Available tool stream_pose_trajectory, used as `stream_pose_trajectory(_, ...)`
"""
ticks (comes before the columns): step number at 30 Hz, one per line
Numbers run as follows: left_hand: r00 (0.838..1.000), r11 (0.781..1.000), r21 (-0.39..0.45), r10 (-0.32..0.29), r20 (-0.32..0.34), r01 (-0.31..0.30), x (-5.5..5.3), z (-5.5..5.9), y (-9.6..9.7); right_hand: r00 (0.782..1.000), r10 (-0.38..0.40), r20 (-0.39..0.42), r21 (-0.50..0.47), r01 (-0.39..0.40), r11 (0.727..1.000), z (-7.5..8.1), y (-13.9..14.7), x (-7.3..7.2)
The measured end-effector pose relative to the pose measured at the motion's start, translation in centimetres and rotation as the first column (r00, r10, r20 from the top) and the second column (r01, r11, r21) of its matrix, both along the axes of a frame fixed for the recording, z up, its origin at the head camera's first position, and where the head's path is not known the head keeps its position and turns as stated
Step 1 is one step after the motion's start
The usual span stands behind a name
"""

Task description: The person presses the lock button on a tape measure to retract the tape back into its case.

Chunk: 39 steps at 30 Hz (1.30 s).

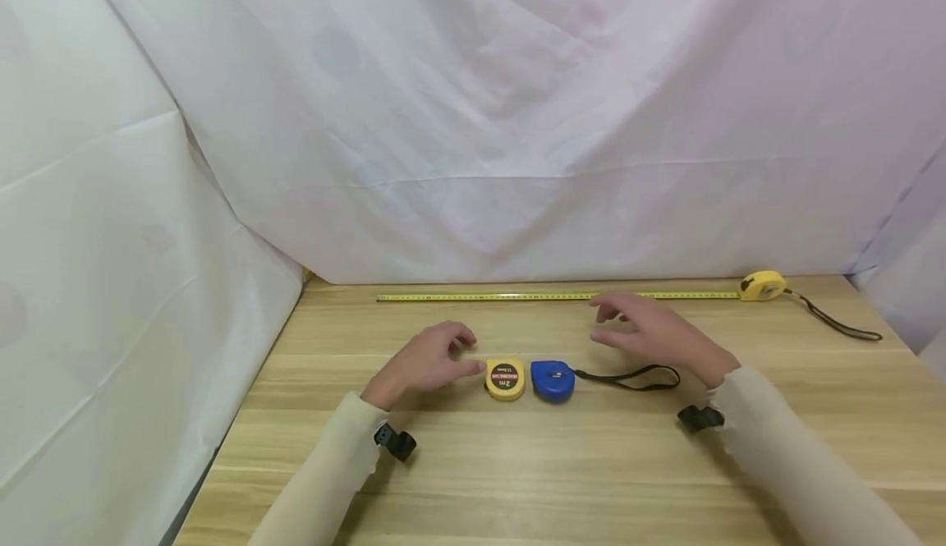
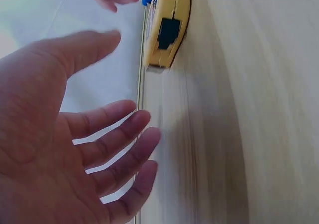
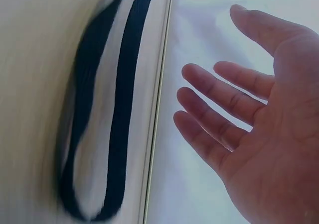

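Observation:
My left hand [image 1: 434,357] hovers just left of a small yellow tape measure [image 1: 506,379] with a dark round label, its thumb close to the case. In the left wrist view the palm and spread, bent fingers hold nothing. Beside that case lies a blue tape measure [image 1: 553,380] with a black wrist strap [image 1: 641,378]. Above and behind the strap is my right hand [image 1: 646,328], loosely curled and holding nothing. Farther back, a larger yellow tape measure [image 1: 762,286] has its yellow blade [image 1: 473,296] pulled out to the left along the table.
White cloth [image 1: 473,119] hangs behind the wood-grain table [image 1: 517,480] and down its left side. The larger tape measure's black strap [image 1: 835,316] trails toward the table's right edge. Black wrist bands with small devices sit over both sleeves.

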<state>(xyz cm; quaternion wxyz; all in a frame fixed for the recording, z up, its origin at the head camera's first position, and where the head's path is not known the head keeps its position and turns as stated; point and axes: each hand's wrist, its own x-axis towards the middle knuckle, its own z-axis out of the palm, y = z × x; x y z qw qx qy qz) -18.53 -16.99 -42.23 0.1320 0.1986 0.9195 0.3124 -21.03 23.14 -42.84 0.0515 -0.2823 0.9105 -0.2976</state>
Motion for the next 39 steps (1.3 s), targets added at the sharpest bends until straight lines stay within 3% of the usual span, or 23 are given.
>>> stream_pose_trajectory(7, 0.991, 0.991, 0.060, 0.120, -0.063, -0.116, -0.7, 0.9, -1.2, 0.997, -0.067, -0.026, -0.017, 0.067, 0.998, -0.1, 3.1, -0.8)
stream_pose_trajectory(15, 0.972, 0.978, 0.059, 0.207, -0.112, -0.202, -2.3, 0.8, -3.7, 0.986, -0.133, -0.101, -0.044, 0.129, 0.991, 0.0, 7.0, -1.6)
stream_pose_trajectory(19, 0.961, 0.967, 0.076, 0.252, -0.116, -0.245, -3.3, 1.0, -5.1, 0.971, -0.179, -0.156, -0.050, 0.173, 0.984, -0.5, 9.4, -2.1)
stream_pose_trajectory(25, 0.942, 0.948, 0.101, 0.314, -0.118, -0.303, -4.9, 1.3, -7.0, 0.945, -0.277, -0.174, -0.084, 0.266, 0.960, -1.0, 12.9, -2.7)
stream_pose_trajectory(39, 0.909, 0.911, 0.135, 0.404, -0.105, -0.389, -6.6, -0.4, -10.9, 0.892, -0.437, -0.116, -0.081, 0.429, 0.899, -1.8, 17.5, -3.0)
